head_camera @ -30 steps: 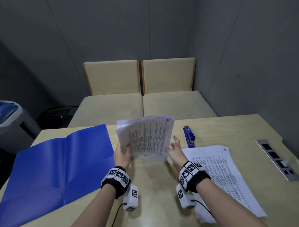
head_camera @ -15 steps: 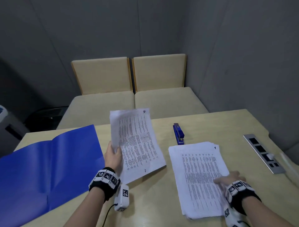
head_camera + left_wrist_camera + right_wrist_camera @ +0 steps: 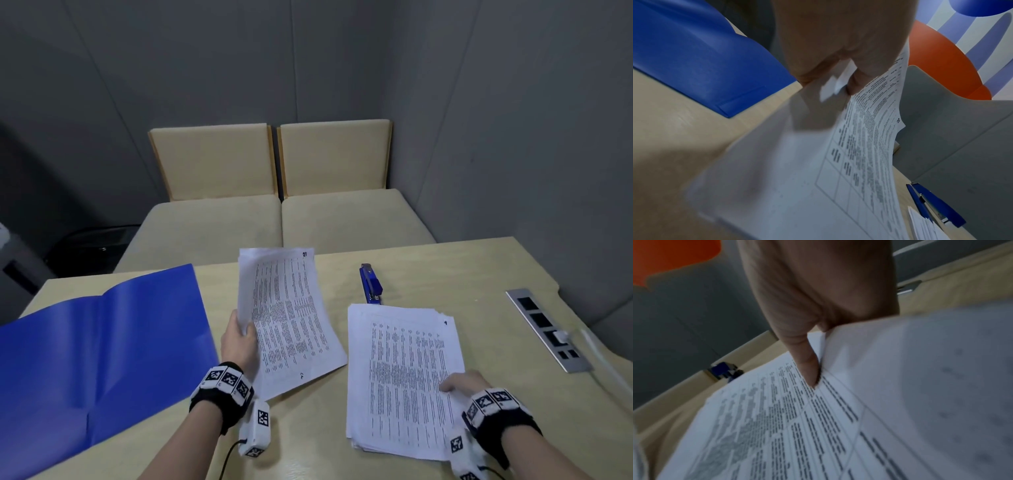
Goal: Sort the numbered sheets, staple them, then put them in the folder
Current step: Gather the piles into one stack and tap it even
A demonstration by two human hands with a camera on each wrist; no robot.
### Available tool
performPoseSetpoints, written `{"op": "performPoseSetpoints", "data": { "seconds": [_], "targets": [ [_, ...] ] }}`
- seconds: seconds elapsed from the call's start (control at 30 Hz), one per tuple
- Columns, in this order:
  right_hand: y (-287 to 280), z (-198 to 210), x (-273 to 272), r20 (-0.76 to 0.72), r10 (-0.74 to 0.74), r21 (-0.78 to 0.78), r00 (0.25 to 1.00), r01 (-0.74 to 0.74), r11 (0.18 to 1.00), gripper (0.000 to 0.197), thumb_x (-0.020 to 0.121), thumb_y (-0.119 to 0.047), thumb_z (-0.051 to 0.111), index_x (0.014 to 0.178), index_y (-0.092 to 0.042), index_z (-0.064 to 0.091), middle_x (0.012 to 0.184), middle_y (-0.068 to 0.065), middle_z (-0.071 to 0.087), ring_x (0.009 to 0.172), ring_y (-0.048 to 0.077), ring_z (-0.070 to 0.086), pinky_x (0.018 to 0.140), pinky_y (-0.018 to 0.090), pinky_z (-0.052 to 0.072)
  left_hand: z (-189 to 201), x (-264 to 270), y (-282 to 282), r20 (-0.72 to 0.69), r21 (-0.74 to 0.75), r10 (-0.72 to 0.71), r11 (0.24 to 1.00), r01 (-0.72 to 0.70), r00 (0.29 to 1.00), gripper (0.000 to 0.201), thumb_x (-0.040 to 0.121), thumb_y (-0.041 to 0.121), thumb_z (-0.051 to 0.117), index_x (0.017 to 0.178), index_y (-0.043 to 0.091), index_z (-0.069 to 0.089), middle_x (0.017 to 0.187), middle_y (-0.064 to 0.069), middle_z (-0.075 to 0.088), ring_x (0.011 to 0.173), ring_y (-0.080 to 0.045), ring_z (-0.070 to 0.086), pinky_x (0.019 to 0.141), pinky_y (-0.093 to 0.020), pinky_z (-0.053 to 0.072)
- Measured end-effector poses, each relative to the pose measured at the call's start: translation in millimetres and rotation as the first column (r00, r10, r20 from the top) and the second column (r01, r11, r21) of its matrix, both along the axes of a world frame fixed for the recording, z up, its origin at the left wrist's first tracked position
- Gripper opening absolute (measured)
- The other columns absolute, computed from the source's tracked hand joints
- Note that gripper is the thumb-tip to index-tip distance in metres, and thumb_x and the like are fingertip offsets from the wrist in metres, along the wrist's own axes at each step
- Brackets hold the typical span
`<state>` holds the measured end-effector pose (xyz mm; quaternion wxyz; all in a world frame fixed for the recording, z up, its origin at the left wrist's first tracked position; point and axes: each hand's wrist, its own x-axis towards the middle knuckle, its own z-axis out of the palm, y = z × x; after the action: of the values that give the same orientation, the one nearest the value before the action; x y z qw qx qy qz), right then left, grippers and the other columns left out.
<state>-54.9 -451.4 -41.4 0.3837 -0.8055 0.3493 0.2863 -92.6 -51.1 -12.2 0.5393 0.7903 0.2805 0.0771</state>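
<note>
My left hand [image 3: 244, 335] grips a few printed sheets [image 3: 291, 322] by their left edge, thumb on top, and holds them tilted above the table; the top one is numbered 21. A thicker stack of printed sheets [image 3: 400, 370] lies flat to the right. At the stack's lower right edge my right hand [image 3: 452, 386] pinches the top sheet [image 3: 920, 369], thumb [image 3: 807, 368] on the print and the edge curling up. The open blue folder [image 3: 102, 349] lies on the left. A blue stapler [image 3: 370, 283] rests behind the stack.
The wooden table [image 3: 445, 267] has a metal socket panel [image 3: 548, 329] set in at the right with a white plug and cable. A beige padded bench [image 3: 274, 219] stands beyond the far edge, with grey walls behind.
My right hand let go of the held sheets and moved right to the stack, where it now pinches the top sheet's edge. The left hand keeps its sheets, now tilted.
</note>
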Motion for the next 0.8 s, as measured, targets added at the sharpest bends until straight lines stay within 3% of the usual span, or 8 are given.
{"op": "performPoseSetpoints", "data": {
  "seconds": [0.07,0.2,0.27,0.43,0.5,0.6,0.67,0.8],
  "targets": [
    [-3,3,0,0.098,0.061,0.056,0.993,-0.066,0.996,0.026,0.081,0.007,0.061,0.106,0.004,0.057,0.117,0.021,0.061,0.100,0.030,0.056,0.090,0.035,0.045,-7,-1,5,-0.026,0.044,-0.003,0.999,0.005,1.000,0.020,0.092,0.021,0.041,0.098,0.039,0.045,0.086,-0.012,0.063,0.068,-0.032,0.061,0.064,-0.050,0.055],
    [-15,25,-4,0.357,0.044,0.162,0.933,-0.108,0.981,0.033,0.086,0.005,0.059,0.118,-0.005,0.057,0.111,0.015,0.064,0.105,0.032,0.061,0.098,0.045,0.046,-15,-6,14,-0.079,0.127,0.002,0.992,0.008,0.997,0.010,0.091,0.017,0.040,0.091,0.024,0.047,0.081,-0.015,0.061,0.065,-0.035,0.060,0.059,-0.049,0.053],
    [-19,39,-2,0.426,-0.007,0.218,0.905,-0.095,0.971,0.036,0.088,0.002,0.060,0.123,-0.004,0.056,0.112,0.014,0.065,0.103,0.031,0.062,0.096,0.047,0.047,-9,-11,12,-0.071,0.080,-0.009,0.997,0.015,0.997,0.013,0.091,0.015,0.040,0.095,0.025,0.048,0.082,-0.016,0.061,0.062,-0.030,0.057,0.056,-0.045,0.052],
    [18,70,12,0.415,-0.169,0.530,0.894,-0.087,0.844,0.025,0.088,0.003,0.056,0.109,-0.011,0.060,0.099,0.015,0.071,0.090,0.035,0.068,0.072,0.043,0.056,4,-9,0,-0.068,-0.211,-0.152,0.968,0.135,0.986,0.032,0.095,0.014,0.047,0.125,0.026,0.047,0.106,-0.003,0.066,0.086,-0.020,0.067,0.067,-0.035,0.057],
    [43,73,16,0.368,-0.131,0.598,0.921,-0.126,0.792,0.028,0.088,0.003,0.056,0.113,-0.008,0.058,0.102,0.019,0.071,0.095,0.038,0.068,0.079,0.049,0.055,14,-4,-10,-0.034,-0.339,-0.239,0.916,0.214,0.970,0.034,0.095,0.011,0.050,0.127,0.022,0.046,0.109,-0.005,0.065,0.091,-0.021,0.067,0.064,-0.028,0.056],
    [75,68,23,0.313,-0.061,0.640,0.948,-0.163,0.751,0.034,0.086,0.005,0.055,0.120,-0.003,0.055,0.110,0.023,0.068,0.103,0.041,0.064,0.091,0.057,0.049,27,3,-23,0.075,-0.412,-0.330,0.849,0.330,0.941,0.033,0.091,0.015,0.055,0.124,0.020,0.050,0.113,-0.007,0.068,0.098,-0.024,0.068,0.081,-0.039,0.056],
    [90,68,26,0.310,-0.040,0.644,0.950,-0.179,0.744,0.036,0.087,0.007,0.054,0.122,-0.004,0.053,0.113,0.023,0.066,0.105,0.040,0.063,0.092,0.054,0.049,35,5,-25,0.135,-0.443,-0.337,0.820,0.361,0.932,0.036,0.085,0.019,0.060,0.120,0.025,0.054,0.110,-0.001,0.071,0.099,-0.021,0.069,0.085,-0.041,0.056],
    [107,67,32,0.325,-0.065,0.665,0.943,-0.179,0.725,0.037,0.089,0.006,0.052,0.125,-0.004,0.051,0.112,0.021,0.066,0.099,0.035,0.065,0.088,0.049,0.050,40,10,-18,0.136,-0.464,-0.298,0.823,0.326,0.945,0.032,0.094,0.001,0.050,0.117,0.023,0.055,0.106,-0.002,0.071,0.092,-0.020,0.069,0.080,-0.037,0.058]
  ]
}}
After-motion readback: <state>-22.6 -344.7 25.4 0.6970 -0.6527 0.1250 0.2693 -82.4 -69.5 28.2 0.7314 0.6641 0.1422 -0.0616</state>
